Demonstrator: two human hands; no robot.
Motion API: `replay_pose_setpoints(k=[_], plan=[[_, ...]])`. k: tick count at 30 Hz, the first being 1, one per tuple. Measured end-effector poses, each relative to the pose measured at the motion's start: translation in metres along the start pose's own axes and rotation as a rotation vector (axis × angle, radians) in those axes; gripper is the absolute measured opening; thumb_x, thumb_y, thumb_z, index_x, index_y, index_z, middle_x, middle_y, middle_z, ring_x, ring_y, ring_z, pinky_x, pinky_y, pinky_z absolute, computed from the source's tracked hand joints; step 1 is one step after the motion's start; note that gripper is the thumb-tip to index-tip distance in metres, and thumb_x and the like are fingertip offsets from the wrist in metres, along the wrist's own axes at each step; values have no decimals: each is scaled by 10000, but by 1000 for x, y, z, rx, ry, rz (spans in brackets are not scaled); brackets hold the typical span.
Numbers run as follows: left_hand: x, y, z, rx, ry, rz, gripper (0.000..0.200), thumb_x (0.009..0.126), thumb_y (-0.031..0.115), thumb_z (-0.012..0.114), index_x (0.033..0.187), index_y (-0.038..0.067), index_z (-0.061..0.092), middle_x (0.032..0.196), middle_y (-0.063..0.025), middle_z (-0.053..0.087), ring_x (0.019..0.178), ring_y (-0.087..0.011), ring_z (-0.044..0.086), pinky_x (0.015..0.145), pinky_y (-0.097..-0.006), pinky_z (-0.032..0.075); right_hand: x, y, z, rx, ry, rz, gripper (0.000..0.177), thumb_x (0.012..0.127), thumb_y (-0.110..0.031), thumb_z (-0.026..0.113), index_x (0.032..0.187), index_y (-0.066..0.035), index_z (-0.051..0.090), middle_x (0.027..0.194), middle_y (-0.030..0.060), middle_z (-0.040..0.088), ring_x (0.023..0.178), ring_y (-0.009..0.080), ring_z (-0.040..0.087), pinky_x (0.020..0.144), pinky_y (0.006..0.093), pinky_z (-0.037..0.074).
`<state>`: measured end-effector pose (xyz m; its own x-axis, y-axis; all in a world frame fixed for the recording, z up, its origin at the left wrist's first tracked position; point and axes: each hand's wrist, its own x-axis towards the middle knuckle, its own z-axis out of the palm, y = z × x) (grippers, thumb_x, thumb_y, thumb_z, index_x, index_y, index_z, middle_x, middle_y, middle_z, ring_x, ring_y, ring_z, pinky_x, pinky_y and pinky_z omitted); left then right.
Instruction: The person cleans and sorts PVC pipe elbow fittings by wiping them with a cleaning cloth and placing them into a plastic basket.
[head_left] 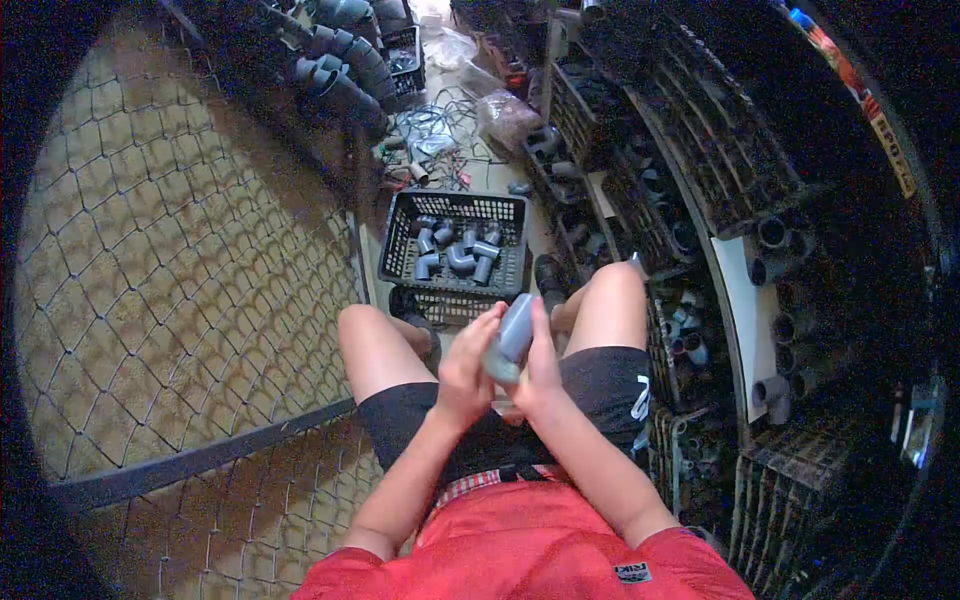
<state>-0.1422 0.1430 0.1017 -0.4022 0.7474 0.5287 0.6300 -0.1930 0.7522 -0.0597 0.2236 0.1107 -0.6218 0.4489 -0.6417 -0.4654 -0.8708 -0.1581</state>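
A grey pipe fitting is held between my two hands above my lap, tilted, with a paler, blurred rounded part at its lower end. My left hand is closed round its left side, fingers bent. Along its right side lies my right hand, thumb or finger pressed to the fitting; its other fingers are mostly hidden. Beyond my hands, on the floor between my feet, a black plastic crate holds several grey pipe elbows and tees.
A wire mesh fence runs along the left. Racks with pipe fittings line the right. Stacked grey fittings, a plastic bag and tangled cords lie farther ahead.
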Motion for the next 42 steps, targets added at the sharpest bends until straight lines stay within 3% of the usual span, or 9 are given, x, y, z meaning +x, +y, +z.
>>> replay_pose_setpoints(k=[3,8,12,15,23,33,40,41,42], plan=[[18,3,-21,201,-69,-68,515,765,-50,589,1272,30,548,1144,-209,619,1032,-381,627,921,-434,506,-3,8,-10,-113,-87,-210,380,938,-351,642,1204,-108,520,1126,60,625,1029,209,616,899,388,517],[20,4,-33,26,-356,-318,636,689,10,723,1292,77,531,1189,-146,577,1050,-286,621,896,-394,522,-15,-13,-24,-543,-371,-402,578,867,-67,658,1375,-131,391,1110,78,606,1043,201,588,933,372,480],[-19,-19,-4,-664,-227,-717,541,728,66,758,1228,70,552,1128,-76,593,990,-146,584,818,-292,505,-29,-14,-27,-778,-563,-468,599,809,-115,736,1325,-91,432,1205,124,566,1169,241,548,996,380,450],[-25,-18,0,-629,-460,-1011,445,755,148,758,1154,16,609,1100,-53,643,996,-157,625,884,-313,503,-21,-25,-31,-815,-679,-433,548,821,-85,723,1292,-78,444,1224,142,594,1175,241,558,997,377,449],[11,-54,8,146,-401,-186,426,727,60,706,1150,84,669,1002,-194,691,903,-335,692,770,-410,545,19,-38,-49,-1063,-52,-542,481,865,-164,723,1264,-41,483,1152,90,629,1124,192,582,968,342,466],[-24,-359,33,374,-245,-1297,371,841,333,606,1000,14,713,991,-230,699,1009,-381,659,892,-432,488,6,-175,-107,-1231,297,-938,329,1012,-145,464,1320,-30,484,1263,104,593,1178,191,541,1018,346,416],[-72,-436,75,203,-83,-1495,468,867,456,593,1007,30,729,1025,-226,696,1009,-341,664,893,-406,478,55,-169,-306,-1332,490,-537,333,993,-182,502,1272,0,513,1195,151,619,1124,276,581,986,359,448],[-73,-429,80,192,12,-1365,414,893,398,586,1028,31,723,1020,-214,700,992,-323,669,886,-389,480,-44,-146,-360,-1355,475,-516,335,992,-184,503,1272,0,512,1195,153,619,1124,279,581,986,361,448],[-87,-432,85,171,69,-1294,390,901,375,584,1024,30,718,1004,-215,699,988,-326,668,877,-388,484,45,-168,-334,-1375,456,-493,337,991,-186,505,1272,0,511,1194,155,618,1123,282,581,985,363,448]])
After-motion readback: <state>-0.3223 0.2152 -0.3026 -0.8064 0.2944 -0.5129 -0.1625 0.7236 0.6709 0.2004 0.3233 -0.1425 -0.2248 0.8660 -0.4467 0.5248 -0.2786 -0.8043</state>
